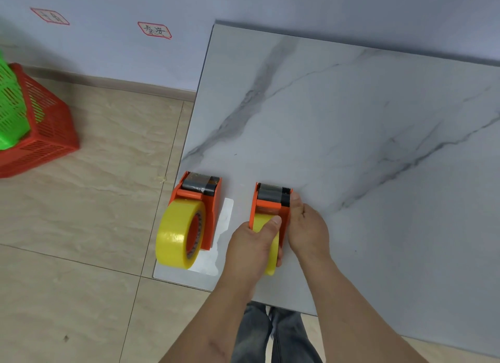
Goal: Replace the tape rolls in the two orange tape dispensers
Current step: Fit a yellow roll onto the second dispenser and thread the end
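Two orange tape dispensers stand near the table's front left corner. The left dispenser (210,208) carries a thick yellow tape roll (177,232) on its left side and nobody touches it. The right dispenser (272,203) sits between my hands. My left hand (250,246) wraps a thinner yellow tape roll (266,224) mounted in it, thumb on top of the roll. My right hand (307,227) clasps the dispenser's right side, thumb up beside the grey cutter end. Most of that roll is hidden by my left hand.
The grey marble-pattern table (351,124) stretches away to the right and back. A white sheet (224,222) lies under the left dispenser. On the tiled floor at far left sits a red basket (46,135) with a green basket (9,105) inside.
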